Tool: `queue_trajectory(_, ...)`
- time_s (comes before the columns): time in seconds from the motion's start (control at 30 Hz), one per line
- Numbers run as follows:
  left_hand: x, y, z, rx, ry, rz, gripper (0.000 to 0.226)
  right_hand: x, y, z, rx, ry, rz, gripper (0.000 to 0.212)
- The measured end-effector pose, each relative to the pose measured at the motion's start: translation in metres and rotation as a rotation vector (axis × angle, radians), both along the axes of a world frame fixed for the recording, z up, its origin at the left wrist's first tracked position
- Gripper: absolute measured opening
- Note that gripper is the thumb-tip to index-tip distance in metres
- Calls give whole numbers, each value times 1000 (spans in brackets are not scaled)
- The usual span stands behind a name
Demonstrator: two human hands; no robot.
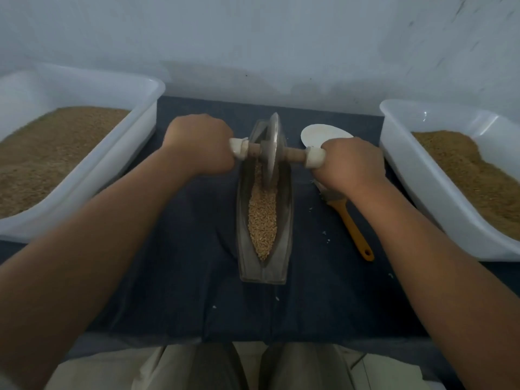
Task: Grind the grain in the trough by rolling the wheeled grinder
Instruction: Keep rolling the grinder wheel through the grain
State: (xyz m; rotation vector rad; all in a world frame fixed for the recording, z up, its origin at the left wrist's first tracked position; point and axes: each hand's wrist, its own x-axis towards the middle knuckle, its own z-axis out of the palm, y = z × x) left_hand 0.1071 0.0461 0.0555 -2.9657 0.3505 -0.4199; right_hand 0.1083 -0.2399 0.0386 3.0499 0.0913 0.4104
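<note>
The wheeled grinder [272,147] stands upright in the far half of the trough [284,220]. Its metal disc sits on edge in the channel and its wooden axle [251,149] crosses the trough from left to right. The trough is a long, boat-shaped metal vessel lying near-to-far in the middle of a dark blue cloth [183,263]. Tan grain [262,220] fills its channel from the disc towards the near tip.

The left hand [199,144] grips the pale left end of the axle, fingers closed round it. The right hand [351,164] grips the pale right end the same way. Both are seen from the back of the hand.

Just beyond the right hand lies a white dish [320,133], partly hidden by it. Below that hand an orange-handled brush [353,226] rests on the cloth, right of the trough, with a few pale specks scattered nearby.

A white tub [135,142] at the left edge and another white tub [408,170] at the right edge each hold brown granular material. A pale wall [253,38] rises behind.
</note>
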Motion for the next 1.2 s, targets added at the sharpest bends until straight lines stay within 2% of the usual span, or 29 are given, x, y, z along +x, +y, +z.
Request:
queue_trajectory(0.07, -4, -4, 3, 31, -12, -14, 22, -1, -3, -1, -5, 71, 8, 31)
queue_trajectory(0.17, -29, 0, 2, 80, -7, -51, 22, -34, -13, -3, 30, 92, 78, 37)
queue_trajectory(0.37, -84, 31, -18, -3, 3, -138, 34, -90, -22, 4, 57, -7, 297, 31)
queue_trajectory(0.43, -72, 26, -19, -26, 26, -90, 35, -77, -18, 3, -2, -1, 261, 31)
queue_trajectory(0.5, -49, 14, -16, -18, 23, -30, 32, -51, -12, -2, -49, -108, 186, 33)
queue_trajectory(0.57, -24, 5, -10, -11, -6, 16, 29, -25, -5, -6, -55, -128, 78, 32)
queue_trajectory(0.7, -9, -1, -4, 11, -17, 7, 23, -8, -3, -6, -23, -41, 14, 32)
queue_trajectory(0.87, -51, 11, -11, 50, -23, -56, 26, -56, -12, 6, -6, 122, 131, 32)
queue_trajectory(1.0, -72, 21, -19, 64, -65, -115, 29, -77, -17, 19, 33, 277, 189, 24)
queue_trajectory(1.07, -65, 19, -20, 61, -56, -76, 29, -68, -14, 17, -10, 214, 171, 29)
queue_trajectory(1.2, -26, 6, -14, -19, 13, 22, 26, -30, -1, 5, -73, -75, 73, 33)
